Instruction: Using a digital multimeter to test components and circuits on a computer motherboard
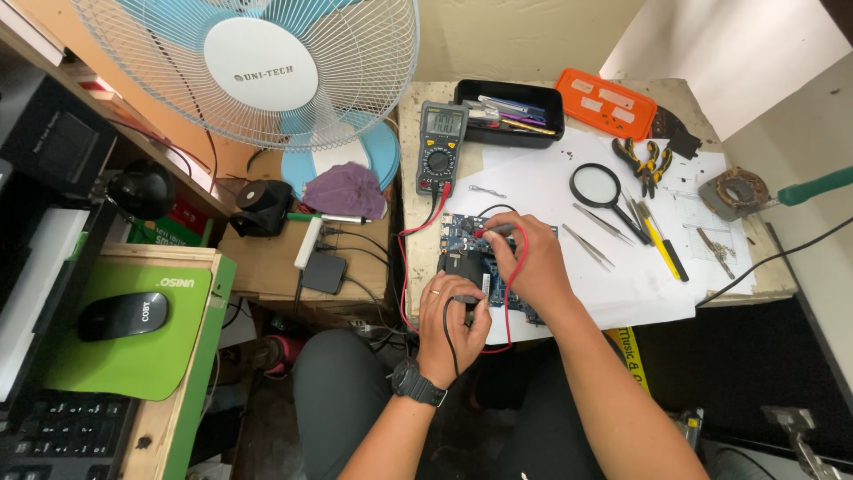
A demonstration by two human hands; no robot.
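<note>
A blue circuit board (462,233) lies on white paper at the near edge of a small table (693,89). My right hand (524,262) pinches a red test probe (490,232) and presses its tip onto the board. My left hand (451,324), with a ring and a black wristwatch, grips a black test probe (468,305) against the board's near edge. Red and black leads (410,233) run from both probes up to a grey multimeter (442,147) standing just behind the board.
A magnifying glass (598,188), tweezers (588,246), screwdrivers (662,249) and pliers (647,162) lie right of the board. A black tray (509,111) and an orange case (606,104) sit at the back. A white fan (267,71) stands left, above a mouse (123,316) on a green pad.
</note>
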